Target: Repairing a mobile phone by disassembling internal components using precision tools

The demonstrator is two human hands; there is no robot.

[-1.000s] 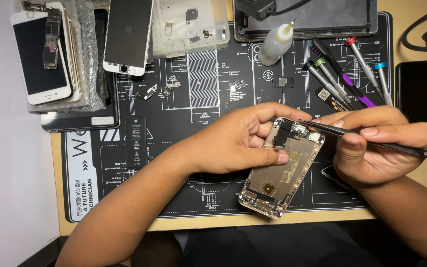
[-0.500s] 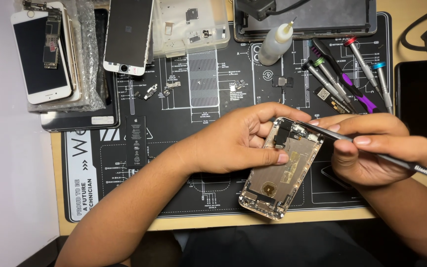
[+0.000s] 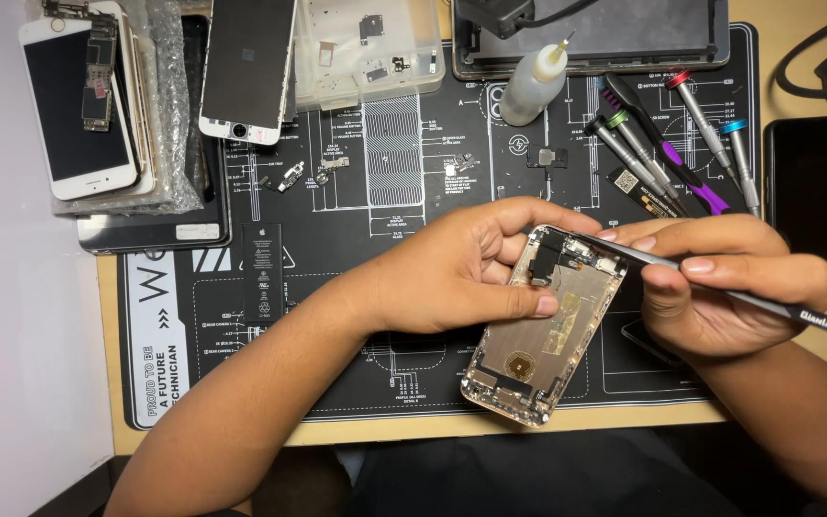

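An opened gold phone housing [image 3: 538,349] lies tilted on the black repair mat [image 3: 337,335], its inside facing up. My left hand [image 3: 461,273] grips the housing's upper left edge, thumb pressed on its inner plate. My right hand [image 3: 729,282] holds slim metal tweezers [image 3: 720,287], whose tips reach into the housing's top corner near small black parts. The tweezers' far end sticks out to the right past my hand.
Several screwdrivers [image 3: 667,144] with coloured caps lie at the upper right beside a white squeeze bottle [image 3: 528,86]. White phones [image 3: 78,105] and a loose screen [image 3: 246,67] are stacked upper left. A clear parts tray [image 3: 366,48] and a dark phone [image 3: 811,201] sit nearby.
My right hand has turned slightly and the tweezers' rear end has dropped lower to the right. The left hand and housing have stayed in place.
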